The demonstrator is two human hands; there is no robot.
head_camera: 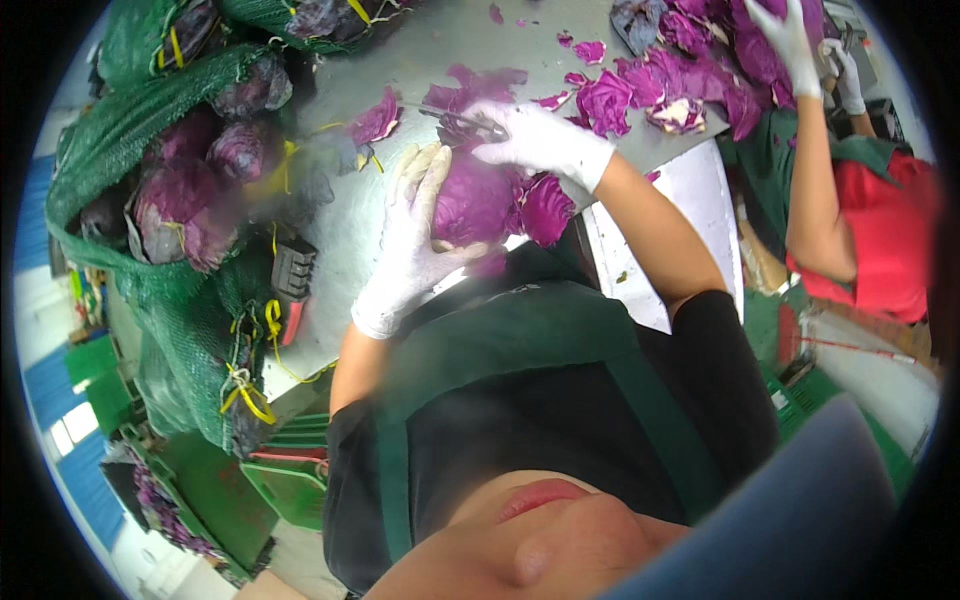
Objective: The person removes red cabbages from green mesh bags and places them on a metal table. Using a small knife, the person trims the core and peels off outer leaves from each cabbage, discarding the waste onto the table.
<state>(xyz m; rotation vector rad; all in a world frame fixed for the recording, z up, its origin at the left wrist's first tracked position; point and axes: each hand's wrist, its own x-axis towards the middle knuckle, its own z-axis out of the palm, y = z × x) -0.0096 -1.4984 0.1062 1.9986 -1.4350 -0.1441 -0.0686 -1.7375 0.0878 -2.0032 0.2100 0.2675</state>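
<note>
A head of red cabbage point(472, 199) rests at the near edge of the metal table. My left hand point(412, 225), in a white glove, grips its left side with the fingers over the top and the thumb below. My right hand point(540, 142), also gloved, is at the head's upper right, closed on a knife point(442, 115) whose thin blade points left above the cabbage. Where the blade's edge lies against the leaves, I cannot tell. Loose purple leaves point(480, 86) lie just beyond the knife, and a curled leaf point(547, 210) hangs by the head's right side.
Green mesh sacks point(150, 97) of cabbages stand at the left, with yellow ties and a black-and-red tool point(292, 277) beside them. Trimmed leaves point(645, 82) lie on the metal table point(352, 75). A co-worker's gloved hand point(791, 52) is at the upper right. Green crates point(292, 480) stand below.
</note>
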